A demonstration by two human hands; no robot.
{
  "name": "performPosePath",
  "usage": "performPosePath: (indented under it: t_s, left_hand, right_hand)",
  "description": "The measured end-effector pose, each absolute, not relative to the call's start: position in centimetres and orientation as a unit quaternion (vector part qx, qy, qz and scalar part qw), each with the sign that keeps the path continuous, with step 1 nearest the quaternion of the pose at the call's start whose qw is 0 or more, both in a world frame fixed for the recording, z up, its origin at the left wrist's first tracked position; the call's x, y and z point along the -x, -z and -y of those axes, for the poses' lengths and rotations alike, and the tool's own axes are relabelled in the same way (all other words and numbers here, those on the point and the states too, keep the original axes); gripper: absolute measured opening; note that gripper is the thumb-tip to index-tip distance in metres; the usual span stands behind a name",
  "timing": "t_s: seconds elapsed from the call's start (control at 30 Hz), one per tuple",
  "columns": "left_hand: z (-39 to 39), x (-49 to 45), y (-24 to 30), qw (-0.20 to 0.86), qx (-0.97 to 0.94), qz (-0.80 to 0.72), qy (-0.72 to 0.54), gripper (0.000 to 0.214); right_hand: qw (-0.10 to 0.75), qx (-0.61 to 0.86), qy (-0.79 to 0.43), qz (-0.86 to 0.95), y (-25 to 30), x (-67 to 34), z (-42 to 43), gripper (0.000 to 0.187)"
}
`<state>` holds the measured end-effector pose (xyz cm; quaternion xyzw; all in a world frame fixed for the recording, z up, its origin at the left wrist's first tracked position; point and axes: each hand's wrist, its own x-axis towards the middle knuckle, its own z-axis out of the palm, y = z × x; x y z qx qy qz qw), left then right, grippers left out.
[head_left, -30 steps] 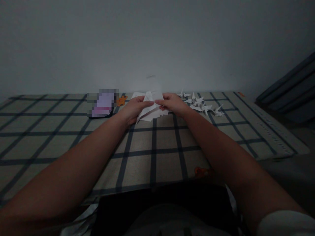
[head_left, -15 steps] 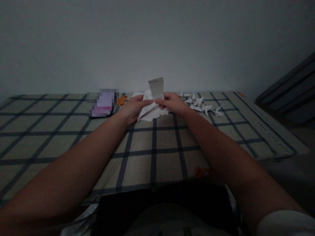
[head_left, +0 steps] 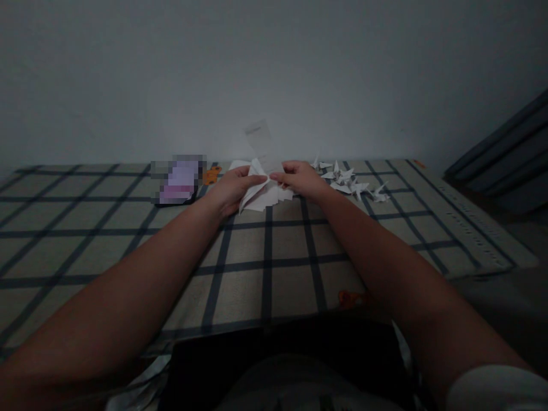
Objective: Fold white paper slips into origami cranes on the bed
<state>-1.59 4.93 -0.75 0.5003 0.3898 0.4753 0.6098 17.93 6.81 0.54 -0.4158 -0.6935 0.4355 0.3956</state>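
My left hand (head_left: 233, 187) and my right hand (head_left: 299, 177) meet over a small pile of white paper sheets (head_left: 268, 197) at the far side of the checked cloth. Both pinch a white sheet of paper (head_left: 259, 142) that stands up between them, its top blurred against the wall. To the right of my right hand lie several small folded white paper cranes (head_left: 349, 181).
The checked cloth (head_left: 265, 251) covers a low flat surface against a pale wall. A blurred purple object (head_left: 180, 180) and a small orange thing (head_left: 212, 174) lie left of the hands. Another orange spot (head_left: 353, 298) sits near the front edge. Dark boards (head_left: 505, 165) lean at right.
The sheet has been lifted from the pile: it lay low between the hands, then stood upright, and now reaches higher and tilts left. Both hands stayed in place.
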Motion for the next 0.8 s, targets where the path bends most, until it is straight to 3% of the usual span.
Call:
performPosePath:
  t_s: [0.37, 0.5, 0.8]
  left_hand:
    - [-4.6, 1.1, 0.1, 0.602, -0.473, -0.399, -0.505, 0.025]
    - [-4.8, 1.2, 0.1, 0.595, -0.457, -0.39, -0.534, 0.024]
    - [-4.7, 0.7, -0.1, 0.577, -0.431, -0.401, -0.566, 0.021]
  right_hand:
    - [0.422, 0.365, -0.447, 0.699, 0.0, -18.3, -7.4, 0.029]
    - [0.461, 0.368, -0.463, 0.661, -0.3, -18.6, -7.6, 0.026]
    - [0.318, 0.602, -0.182, 0.71, -2.1, -19.7, -7.1, 0.033]
